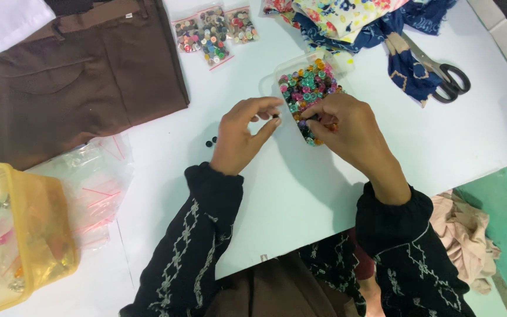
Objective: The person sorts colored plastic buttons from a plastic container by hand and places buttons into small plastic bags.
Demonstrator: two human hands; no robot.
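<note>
Far left, at 8 o'clock: yellow plastic tub, translucent, with a heap of empty clear zip bags just beside it at its 2 o'clock.

Upper left, at 10 o'clock: folded brown trousers flat on the white table.

Top centre, at 12 o'clock: three small bags of mixed buttons, side by side.

Centre left: two loose dark buttons on the table, just beside the left hand at its 9 o'clock.

Centre: left hand, thumb and forefinger pinched on a small dark button, other fingers curled.

Centre right: clear tray of coloured buttons, long axis from 11 to 5 o'clock, lying at 1 o'clock from the left hand and touching neither its thumb nor its forefinger.

Right of centre: right hand, over the tray's near end, fingertips bent down into the buttons; whether pinching one, cannot tell. Nearer hand to the tray: right.

Upper right, at 1 o'clock: floral fabric, and scissors partly on it.
</note>
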